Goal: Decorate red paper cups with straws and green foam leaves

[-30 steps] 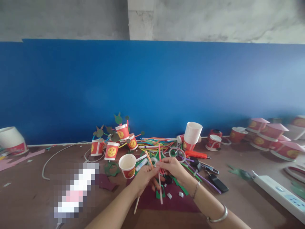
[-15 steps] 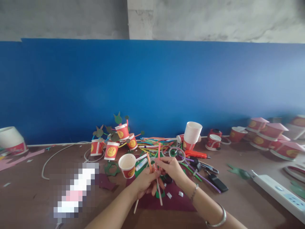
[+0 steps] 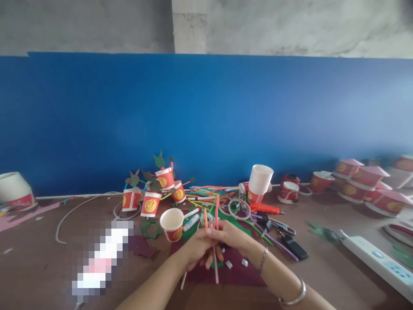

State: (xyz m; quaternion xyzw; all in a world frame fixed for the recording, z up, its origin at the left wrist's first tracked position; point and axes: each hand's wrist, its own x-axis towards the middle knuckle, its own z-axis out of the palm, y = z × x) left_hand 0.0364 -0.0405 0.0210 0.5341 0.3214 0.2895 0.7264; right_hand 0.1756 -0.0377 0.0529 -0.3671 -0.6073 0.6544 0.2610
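Observation:
My left hand (image 3: 199, 247) is closed around an orange straw (image 3: 205, 218). The bent tip of that straw stands above my fingers, and a pale straw end (image 3: 183, 280) shows below the hand. My right hand (image 3: 231, 234) pinches a red straw (image 3: 217, 211), whose pale lower part (image 3: 216, 269) runs down past my left fingers. Both hands touch, so the grip between them is partly hidden. Beneath them lie a dark red paper sheet (image 3: 232, 277) and green paper (image 3: 243, 228). An open paper cup (image 3: 172, 224) stands just left of the hands.
Paper-cup figures (image 3: 151, 203) with straw arms stand behind at left. Loose straws (image 3: 203, 193), stacked cups (image 3: 260, 183), an orange cutter (image 3: 266, 209) and keys with a black fob (image 3: 293, 247) lie beyond my hands. A white power strip (image 3: 380, 262) is at right.
My right hand has slid down the red straw to meet my left hand, and its fingers now overlap the left thumb. Both straws have shifted slightly right.

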